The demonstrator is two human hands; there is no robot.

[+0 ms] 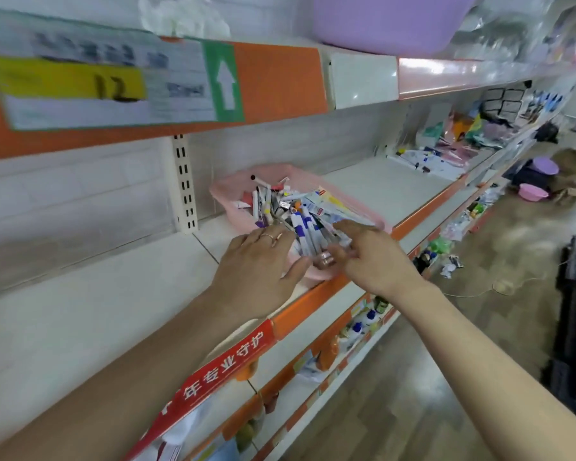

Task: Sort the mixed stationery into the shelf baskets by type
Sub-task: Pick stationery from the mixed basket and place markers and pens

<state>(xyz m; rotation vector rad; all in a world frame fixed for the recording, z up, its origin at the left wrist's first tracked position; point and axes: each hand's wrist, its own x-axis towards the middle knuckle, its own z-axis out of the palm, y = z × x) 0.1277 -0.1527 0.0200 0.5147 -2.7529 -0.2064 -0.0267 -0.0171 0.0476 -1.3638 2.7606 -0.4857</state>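
Observation:
A pink basket point(233, 188) sits on the white middle shelf point(80, 304), heaped with mixed stationery point(290, 207): blue-and-white pens, small tubes and packets. My left hand point(256, 264) lies at the basket's near left corner, fingers extended over the rim and touching the pen pile, a ring on one finger. My right hand point(369, 254) reaches in from the right, forefinger stretched over the pile, the other fingers loosely bent near a bundle of blue-and-white pens point(308, 236). Whether it pinches anything is blurred.
An orange shelf edge point(313, 301) runs along the front with a red label strip point(226, 367). Above is a shelf with a price sign point(97, 84) and a purple basin point(386, 21). Loose goods point(446, 154) lie farther right on the same shelf. Basins stand on the floor point(532, 191).

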